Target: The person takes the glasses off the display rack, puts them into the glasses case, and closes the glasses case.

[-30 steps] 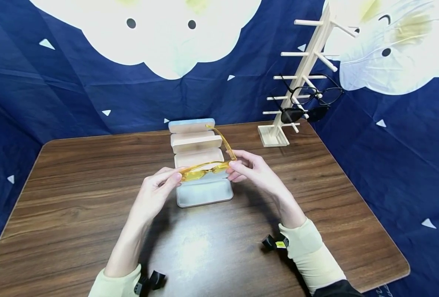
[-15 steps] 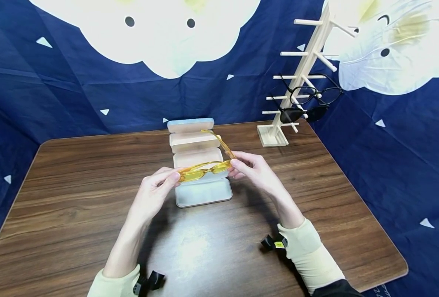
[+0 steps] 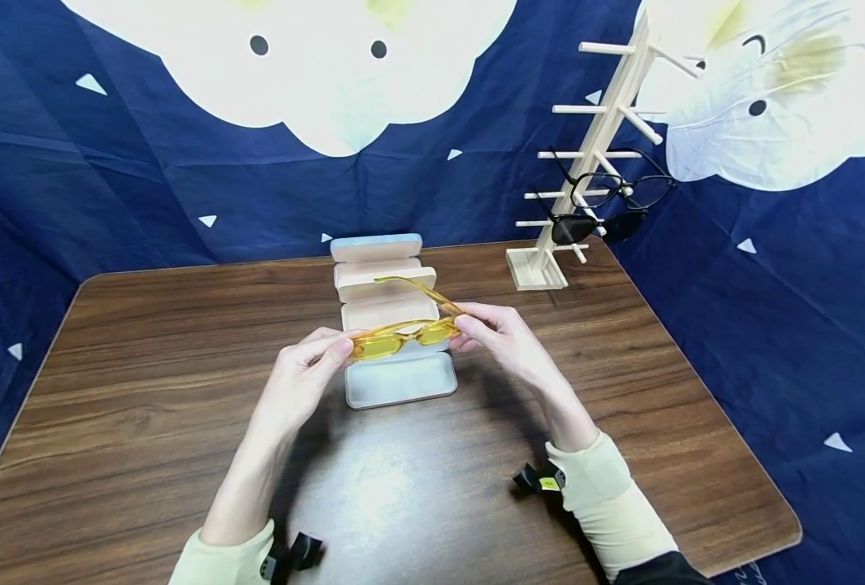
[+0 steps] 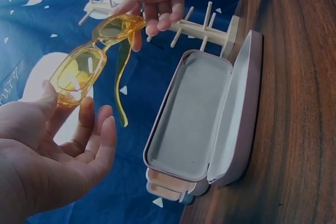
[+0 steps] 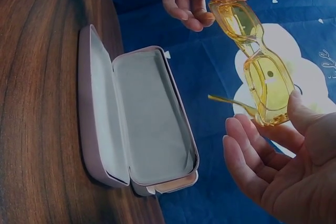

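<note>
In the head view, yellow see-through glasses [image 3: 377, 348] are held above the table, front toward me. My left hand [image 3: 296, 378] pinches their left end between thumb and fingers. My right hand [image 3: 505, 337] holds the right end at the hinge. The right temple [image 3: 417, 286] points partly inward, over the cases behind. In the left wrist view this temple hangs out from the yellow glasses [image 4: 81, 72]; the left temple is hard to make out. Beneath and behind the hands lies an open glasses case [image 3: 401, 382] with pale lining; the right wrist view shows this case [image 5: 155, 119] hollow.
Behind it lies a second open glasses case [image 3: 384, 284]. A wooden peg stand [image 3: 611, 114] rises at the back right, holding black-rimmed glasses [image 3: 650, 192] and dark sunglasses [image 3: 573, 230]. Blue cloth [image 3: 257, 195] hangs behind the wooden table [image 3: 147, 406].
The right temple of the yellow glasses has swung inward, its tip moving left and nearer to me. Both hands stay almost in place, still holding the frame's ends.
</note>
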Tool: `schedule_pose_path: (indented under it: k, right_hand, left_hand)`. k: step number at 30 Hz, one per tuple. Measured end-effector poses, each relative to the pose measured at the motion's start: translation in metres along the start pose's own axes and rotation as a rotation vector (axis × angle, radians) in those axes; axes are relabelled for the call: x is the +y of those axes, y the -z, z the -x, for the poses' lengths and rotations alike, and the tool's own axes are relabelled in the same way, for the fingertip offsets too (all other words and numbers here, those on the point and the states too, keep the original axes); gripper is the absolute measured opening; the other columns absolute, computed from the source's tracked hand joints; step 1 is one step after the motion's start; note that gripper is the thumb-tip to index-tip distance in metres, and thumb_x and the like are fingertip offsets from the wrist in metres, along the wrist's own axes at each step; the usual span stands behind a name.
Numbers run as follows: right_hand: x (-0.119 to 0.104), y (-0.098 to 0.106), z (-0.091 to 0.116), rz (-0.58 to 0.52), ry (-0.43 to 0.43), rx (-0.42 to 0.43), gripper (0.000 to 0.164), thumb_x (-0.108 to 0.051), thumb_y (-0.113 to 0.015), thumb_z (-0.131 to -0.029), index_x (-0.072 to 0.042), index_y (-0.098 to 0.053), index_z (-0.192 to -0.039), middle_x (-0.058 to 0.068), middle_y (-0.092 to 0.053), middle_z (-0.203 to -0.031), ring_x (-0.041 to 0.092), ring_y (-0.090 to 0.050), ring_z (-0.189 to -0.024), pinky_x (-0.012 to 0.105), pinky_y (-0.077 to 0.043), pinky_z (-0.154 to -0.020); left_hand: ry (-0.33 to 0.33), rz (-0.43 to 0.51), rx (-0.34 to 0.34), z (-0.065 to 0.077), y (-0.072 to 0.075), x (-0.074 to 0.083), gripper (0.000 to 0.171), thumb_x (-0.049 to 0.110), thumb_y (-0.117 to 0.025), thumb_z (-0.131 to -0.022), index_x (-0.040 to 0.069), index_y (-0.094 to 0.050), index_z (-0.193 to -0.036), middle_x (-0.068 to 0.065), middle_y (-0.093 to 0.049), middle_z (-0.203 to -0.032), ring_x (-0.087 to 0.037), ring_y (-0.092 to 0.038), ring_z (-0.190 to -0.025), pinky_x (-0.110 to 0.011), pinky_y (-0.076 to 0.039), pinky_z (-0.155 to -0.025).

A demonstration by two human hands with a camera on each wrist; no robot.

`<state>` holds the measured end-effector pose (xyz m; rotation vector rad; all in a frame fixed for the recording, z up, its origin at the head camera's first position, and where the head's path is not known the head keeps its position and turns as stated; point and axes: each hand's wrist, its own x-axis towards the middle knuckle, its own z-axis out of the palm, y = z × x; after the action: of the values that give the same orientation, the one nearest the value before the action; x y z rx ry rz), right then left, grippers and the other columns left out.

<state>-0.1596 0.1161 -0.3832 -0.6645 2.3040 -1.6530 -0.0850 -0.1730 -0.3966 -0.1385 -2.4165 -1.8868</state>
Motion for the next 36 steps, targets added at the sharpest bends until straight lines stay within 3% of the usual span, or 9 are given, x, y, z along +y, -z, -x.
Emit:
schedule_pose_path:
  k: [3,5,9,16,22,27,31,36]
  right_hand:
    - [-0.001,0.0,0.0,-0.003,0.005,-0.007,0.035,-0.008,-0.05,-0.108,0.01,-0.06,-0.136,0.033,-0.072,-0.109,0.05,-0.071,-0.097,0.051,-0.061,-0.086]
    - [-0.001,0.0,-0.001,0.011,0.007,-0.016,0.034,-0.009,-0.05,-0.108,0.009,-0.061,-0.134,0.031,-0.073,-0.108,0.04,-0.074,-0.095,0.048,-0.062,-0.087]
    - [0.0,0.0,-0.001,0.026,0.008,-0.031,0.032,-0.01,-0.051,-0.108,0.008,-0.064,-0.13,0.028,-0.075,-0.107,0.024,-0.076,-0.092,0.052,-0.06,-0.089]
    - [0.0,-0.002,-0.001,0.009,-0.002,-0.054,0.03,-0.011,-0.049,-0.109,0.009,-0.067,-0.122,0.029,-0.075,-0.106,0.043,-0.074,-0.096,0.056,-0.059,-0.09]
    - [0.002,-0.003,0.0,-0.018,-0.01,-0.083,0.031,-0.009,-0.048,-0.109,0.011,-0.066,-0.123,0.031,-0.073,-0.109,0.045,-0.073,-0.097,0.055,-0.059,-0.09]
    - [0.004,-0.002,0.001,-0.053,-0.013,-0.098,0.03,-0.007,-0.049,-0.108,0.014,-0.065,-0.121,0.033,-0.072,-0.112,0.036,-0.074,-0.095,0.053,-0.06,-0.09]
    - [0.006,-0.002,0.001,-0.078,-0.024,-0.1,0.031,-0.008,-0.051,-0.107,0.016,-0.065,-0.121,0.034,-0.07,-0.115,0.019,-0.074,-0.093,0.047,-0.062,-0.088]
    - [0.009,-0.003,0.002,-0.096,-0.06,-0.106,0.032,-0.009,-0.052,-0.106,0.017,-0.065,-0.121,0.034,-0.07,-0.118,0.005,-0.072,-0.092,0.054,-0.059,-0.091]
  left_hand:
    - [0.011,0.015,0.006,0.0,0.001,0.0,0.032,0.023,-0.059,-0.106,-0.001,-0.074,-0.122,0.011,-0.068,-0.101,0.0,-0.064,-0.096,-0.016,-0.054,-0.086]
    - [0.019,0.023,0.012,0.0,0.002,0.001,0.033,0.023,-0.06,-0.105,-0.002,-0.074,-0.121,0.014,-0.068,-0.099,-0.001,-0.064,-0.095,-0.017,-0.054,-0.085]
    - [0.024,0.036,0.029,0.001,0.003,0.0,0.033,0.022,-0.06,-0.105,-0.004,-0.075,-0.118,0.016,-0.066,-0.096,-0.001,-0.062,-0.092,-0.019,-0.054,-0.084]
    - [0.016,0.058,0.057,0.002,0.003,-0.001,0.031,0.019,-0.061,-0.104,-0.008,-0.075,-0.114,0.017,-0.065,-0.093,0.0,-0.062,-0.091,-0.017,-0.054,-0.082]
    - [0.019,0.026,0.096,0.004,0.005,-0.003,0.03,0.022,-0.066,-0.102,-0.003,-0.077,-0.113,0.017,-0.066,-0.095,0.0,-0.063,-0.092,-0.016,-0.053,-0.08]
    - [0.019,-0.03,0.127,0.004,0.006,-0.003,0.027,0.025,-0.072,-0.098,0.003,-0.08,-0.11,0.015,-0.066,-0.096,-0.002,-0.06,-0.089,-0.017,-0.047,-0.075]
    - [0.007,-0.067,0.123,0.002,0.007,-0.004,0.025,0.025,-0.074,-0.096,0.005,-0.081,-0.108,0.013,-0.065,-0.096,-0.002,-0.06,-0.089,-0.017,-0.047,-0.073]
    - [-0.009,-0.127,0.101,0.001,0.01,-0.006,0.022,0.027,-0.075,-0.095,0.007,-0.082,-0.102,0.006,-0.067,-0.099,0.0,-0.061,-0.091,-0.017,-0.049,-0.076]
